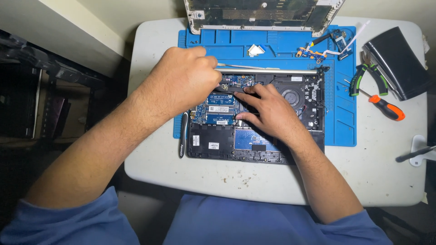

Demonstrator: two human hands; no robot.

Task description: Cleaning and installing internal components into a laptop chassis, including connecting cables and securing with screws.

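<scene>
An opened laptop base (213,145) lies on a blue work mat (340,122), with its green circuit board (220,109) and fan (290,96) exposed. My left hand (181,81) is curled into a fist over the board's upper left. It seems to grip a small tool, mostly hidden, whose tip meets the board by a black heat pipe (227,89). My right hand (268,111) lies flat on the middle of the laptop, fingers spread. Its fingertips touch the heat pipe and its thumb rests on the board.
A detached laptop cover (259,16) leans at the back. Small circuit boards (318,52) and a thin metal tool (245,66) lie on the mat. Pliers (363,77), an orange screwdriver (386,108) and a black case (399,63) sit right. A black pen-like tool (182,136) lies left.
</scene>
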